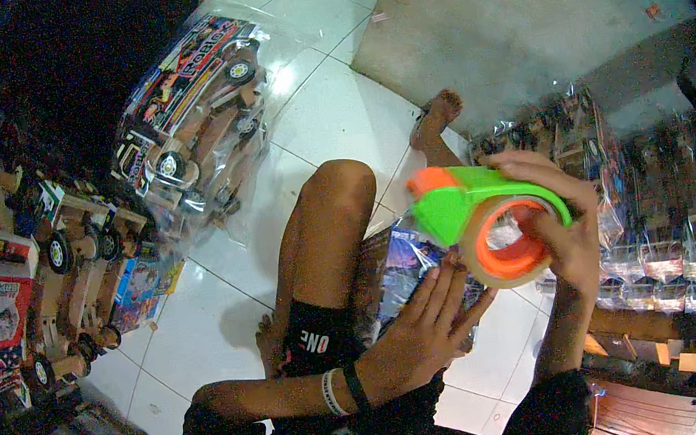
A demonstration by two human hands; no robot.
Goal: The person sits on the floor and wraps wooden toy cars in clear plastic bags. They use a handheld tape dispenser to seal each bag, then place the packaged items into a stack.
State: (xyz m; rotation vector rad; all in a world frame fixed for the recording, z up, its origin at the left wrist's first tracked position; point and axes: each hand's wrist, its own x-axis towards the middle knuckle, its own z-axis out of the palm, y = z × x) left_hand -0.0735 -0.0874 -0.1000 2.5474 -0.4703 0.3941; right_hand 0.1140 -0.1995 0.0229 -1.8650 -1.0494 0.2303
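right grip holds tape dispenser.

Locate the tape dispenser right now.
In the head view, right of centre: the green and orange tape dispenser is held in the right hand, just above the left hand on a plastic-wrapped package.

White tiled floor (glossy) bears bagged toy trucks, wooden toy trucks and a grey mat.

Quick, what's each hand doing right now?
Left hand: open, fingers flat on the plastic-wrapped toy package.
Right hand: closed around the green and orange tape dispenser.
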